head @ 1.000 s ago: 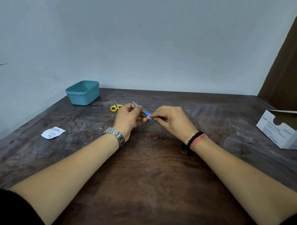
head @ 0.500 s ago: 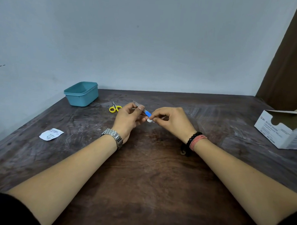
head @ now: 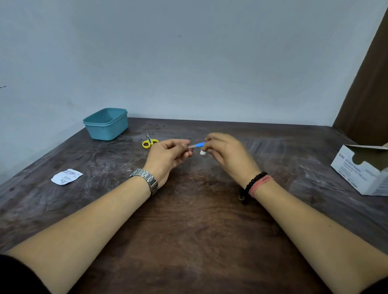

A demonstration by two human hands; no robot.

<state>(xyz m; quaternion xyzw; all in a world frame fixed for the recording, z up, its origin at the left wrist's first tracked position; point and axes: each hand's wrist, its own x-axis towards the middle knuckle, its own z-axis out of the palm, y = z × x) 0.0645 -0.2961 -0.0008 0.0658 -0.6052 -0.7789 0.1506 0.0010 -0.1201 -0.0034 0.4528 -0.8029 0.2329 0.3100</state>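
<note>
Head view looks down on a dark wooden table (head: 196, 235) with both forearms stretched over it and the hands meeting above its far half. The left hand (head: 168, 154) has its thumb and fingers (head: 181, 151) curled and pinching one end of a slim blue-tipped tool (head: 198, 144); the pale shaft comes out of that pinch and runs to the right, tilted slightly upward. The blue part spans the short gap between the two hands, clear of the tabletop. The right hand (head: 228, 157) is curled over the tool's other end, its fingertips (head: 211, 143) closing on a small white pad (head: 202, 152) that sits just under the blue part and touches it. Whether those fingertips also grip the tool itself cannot be told, since the knuckles hide that end.

A metal watch (head: 145, 180) sits on the left wrist, and a black bead band with a pink band (head: 257, 184) on the right. Yellow-handled scissors (head: 149, 142) lie on the table just left of the left hand. A teal tub (head: 105, 125) stands near the far left corner, close to the wall. A torn white sachet (head: 66, 176) lies well apart on the left side. An opened white carton (head: 365, 172) stands at the right edge.
</note>
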